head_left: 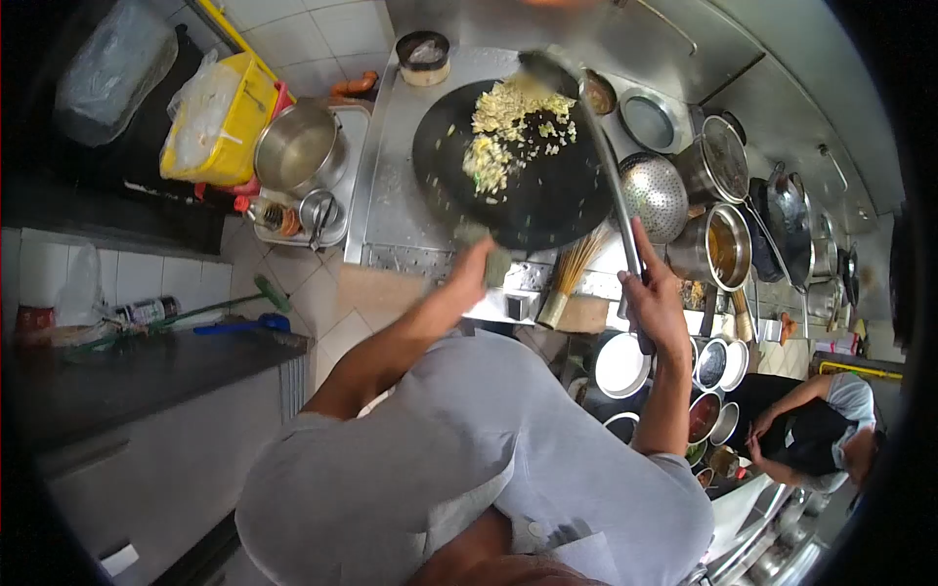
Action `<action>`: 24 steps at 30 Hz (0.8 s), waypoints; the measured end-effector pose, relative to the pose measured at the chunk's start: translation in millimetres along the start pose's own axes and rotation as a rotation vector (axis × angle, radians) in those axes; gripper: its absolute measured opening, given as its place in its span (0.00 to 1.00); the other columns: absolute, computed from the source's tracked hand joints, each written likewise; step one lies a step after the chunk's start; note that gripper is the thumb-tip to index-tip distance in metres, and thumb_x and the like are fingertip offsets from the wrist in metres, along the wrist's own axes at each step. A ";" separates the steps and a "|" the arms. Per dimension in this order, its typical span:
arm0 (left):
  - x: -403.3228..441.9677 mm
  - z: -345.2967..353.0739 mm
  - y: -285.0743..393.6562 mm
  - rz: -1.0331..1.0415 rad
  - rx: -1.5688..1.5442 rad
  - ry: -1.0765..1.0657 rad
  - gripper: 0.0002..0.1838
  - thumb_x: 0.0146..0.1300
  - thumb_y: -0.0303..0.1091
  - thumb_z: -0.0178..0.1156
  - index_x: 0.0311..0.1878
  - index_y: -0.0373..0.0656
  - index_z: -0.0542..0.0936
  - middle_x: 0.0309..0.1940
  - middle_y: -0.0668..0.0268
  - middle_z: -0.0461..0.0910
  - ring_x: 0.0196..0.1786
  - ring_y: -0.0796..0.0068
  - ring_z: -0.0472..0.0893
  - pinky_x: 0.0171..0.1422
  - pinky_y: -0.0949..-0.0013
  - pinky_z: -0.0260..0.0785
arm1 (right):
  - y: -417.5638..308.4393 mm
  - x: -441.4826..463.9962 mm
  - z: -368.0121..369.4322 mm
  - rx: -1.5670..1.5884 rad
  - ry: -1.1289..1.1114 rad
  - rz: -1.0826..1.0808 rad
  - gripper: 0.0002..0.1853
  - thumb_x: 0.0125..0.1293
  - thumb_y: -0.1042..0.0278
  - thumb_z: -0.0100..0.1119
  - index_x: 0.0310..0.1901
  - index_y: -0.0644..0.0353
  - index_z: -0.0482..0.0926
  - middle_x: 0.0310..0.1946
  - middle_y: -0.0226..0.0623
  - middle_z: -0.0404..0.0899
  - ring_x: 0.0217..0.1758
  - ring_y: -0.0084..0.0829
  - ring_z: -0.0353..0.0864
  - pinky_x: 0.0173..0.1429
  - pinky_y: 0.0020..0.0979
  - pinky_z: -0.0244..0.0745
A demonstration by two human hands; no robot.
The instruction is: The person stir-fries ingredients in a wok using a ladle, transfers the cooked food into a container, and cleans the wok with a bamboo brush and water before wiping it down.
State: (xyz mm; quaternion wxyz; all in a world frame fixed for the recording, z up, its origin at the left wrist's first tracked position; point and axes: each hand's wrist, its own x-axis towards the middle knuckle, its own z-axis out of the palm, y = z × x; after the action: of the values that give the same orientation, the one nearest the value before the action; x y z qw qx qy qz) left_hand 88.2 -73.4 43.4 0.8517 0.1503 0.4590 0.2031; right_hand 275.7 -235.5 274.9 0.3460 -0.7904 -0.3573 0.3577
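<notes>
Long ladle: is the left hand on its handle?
No, the right hand grips the long ladle, while the left hand holds a cloth at the near edge of the wok.

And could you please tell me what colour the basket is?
The basket is yellow, best seen in the head view.

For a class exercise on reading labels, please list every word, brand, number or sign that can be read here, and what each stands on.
No text can be read.
Dark-and-white cylindrical container: printing too small and blurred.
Clear bottle with a red cap: no lettering can be made out.
Small white patch on the co-worker's black apron: too small to tell.
White rectangular tag, lower left: no legible marks.
</notes>
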 end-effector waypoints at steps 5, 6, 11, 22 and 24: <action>80.7 1.2 23.7 0.068 0.069 -0.087 0.06 0.60 0.35 0.57 0.33 0.43 0.77 0.25 0.66 0.78 0.24 0.69 0.80 0.25 0.64 0.72 | 51.1 53.1 39.5 1.112 -0.238 0.204 0.33 0.72 0.72 0.46 0.75 0.38 0.52 0.19 0.22 0.61 0.11 0.14 0.55 0.11 0.18 0.52; 82.5 5.5 25.0 0.058 0.083 -0.025 0.05 0.59 0.34 0.57 0.31 0.43 0.77 0.23 0.65 0.77 0.23 0.69 0.79 0.23 0.63 0.71 | 84.1 79.1 50.8 1.363 -0.298 0.330 0.30 0.72 0.72 0.46 0.73 0.38 0.55 0.19 0.22 0.61 0.11 0.13 0.54 0.12 0.17 0.49; 84.7 10.7 30.3 -0.006 0.087 -0.047 0.06 0.59 0.34 0.58 0.31 0.43 0.77 0.23 0.65 0.77 0.22 0.69 0.79 0.22 0.62 0.71 | 62.7 104.6 95.2 0.962 -0.205 0.396 0.23 0.72 0.69 0.49 0.66 0.39 0.63 0.18 0.20 0.61 0.11 0.12 0.55 0.11 0.17 0.51; 85.6 -0.3 23.5 -0.006 0.073 -0.015 0.07 0.60 0.35 0.58 0.34 0.42 0.77 0.26 0.63 0.79 0.23 0.65 0.80 0.23 0.60 0.72 | 78.7 129.7 94.7 0.515 -0.137 0.153 0.35 0.68 0.75 0.51 0.75 0.46 0.55 0.17 0.24 0.64 0.10 0.17 0.61 0.12 0.24 0.62; 90.2 1.5 22.8 -0.001 0.047 -0.047 0.08 0.61 0.35 0.58 0.36 0.41 0.77 0.27 0.63 0.79 0.25 0.65 0.81 0.25 0.60 0.73 | 59.6 136.3 91.7 0.323 -0.055 0.062 0.37 0.68 0.76 0.52 0.76 0.50 0.50 0.17 0.24 0.64 0.11 0.18 0.62 0.14 0.24 0.62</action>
State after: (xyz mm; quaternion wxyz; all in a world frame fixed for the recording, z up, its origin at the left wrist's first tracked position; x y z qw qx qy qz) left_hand 129.4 -10.0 -10.7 0.8586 0.1749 0.4436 0.1883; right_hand 286.7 -128.1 137.4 0.4475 -0.7248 -0.2801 0.4426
